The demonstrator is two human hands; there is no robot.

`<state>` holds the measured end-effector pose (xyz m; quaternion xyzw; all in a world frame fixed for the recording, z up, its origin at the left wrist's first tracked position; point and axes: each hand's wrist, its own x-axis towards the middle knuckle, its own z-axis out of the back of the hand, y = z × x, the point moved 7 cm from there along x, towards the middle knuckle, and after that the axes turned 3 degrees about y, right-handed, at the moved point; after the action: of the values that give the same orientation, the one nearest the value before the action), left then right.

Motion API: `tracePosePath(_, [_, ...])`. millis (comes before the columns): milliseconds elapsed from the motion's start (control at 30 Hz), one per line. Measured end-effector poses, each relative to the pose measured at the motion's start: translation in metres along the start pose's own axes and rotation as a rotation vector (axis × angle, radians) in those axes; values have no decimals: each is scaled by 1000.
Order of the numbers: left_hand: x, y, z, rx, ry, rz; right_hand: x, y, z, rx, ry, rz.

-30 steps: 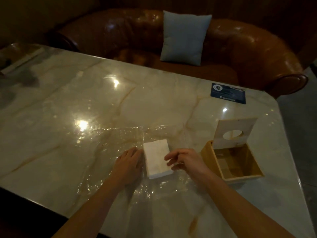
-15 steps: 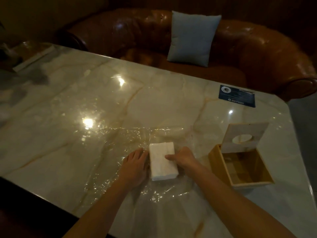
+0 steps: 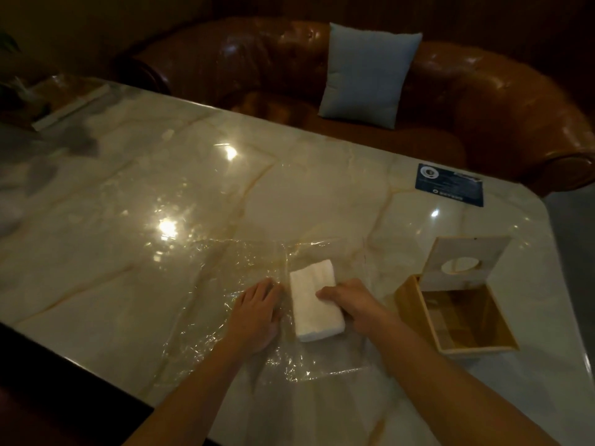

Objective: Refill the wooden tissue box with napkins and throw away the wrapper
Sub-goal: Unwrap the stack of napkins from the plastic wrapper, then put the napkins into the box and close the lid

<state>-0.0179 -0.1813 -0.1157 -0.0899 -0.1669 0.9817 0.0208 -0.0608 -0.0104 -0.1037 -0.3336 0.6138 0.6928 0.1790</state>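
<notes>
A white stack of napkins (image 3: 314, 300) lies on a flattened clear plastic wrapper (image 3: 244, 268) spread over the marble table (image 3: 128, 220). My left hand (image 3: 256, 313) rests flat on the wrapper just left of the stack, fingers apart. My right hand (image 3: 349, 305) presses against the stack's right side, with the thumb over its top edge. The wooden tissue box (image 3: 450, 313) stands to the right with nothing inside, its lid (image 3: 463, 262) tipped up at the back, showing a round hole.
A dark blue card (image 3: 449, 185) lies near the table's far right edge. A brown leather sofa (image 3: 483, 101) with a pale blue cushion (image 3: 367, 74) runs behind the table. A flat object (image 3: 69, 101) sits at the far left corner.
My right hand has come down from above the stack onto its right side. The stack now looks narrower and lies more lengthwise. The left hand stays beside it.
</notes>
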Motion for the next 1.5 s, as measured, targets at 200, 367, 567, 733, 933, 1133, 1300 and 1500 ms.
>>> tracePosePath(200, [2,1,-1,19,21,16,-21,24,34,-32,-100,138])
tracePosePath(367, [4,0,2,15,24,13,-51,52,63,11,-114,232])
tracePosePath(567, [6,-6,5,94,107,55,-96,83,92,109,-86,364])
tracePosePath(733, [16,-45,51,-39,-28,14,-132,97,102,-35,30,439])
tracePosePath(933, [21,-133,85,-1247,289,27,-146,77,111,-175,145,382])
tracePosePath(1133, [1,-186,73,-1315,591,-86,-143,58,133,-255,129,345])
tracePosePath(1300, [-6,-209,72,-1162,539,-143,-146,47,148,-291,137,325])
tracePosePath(1500, [-7,-229,63,-1050,425,-158,-144,37,169,-294,133,329])
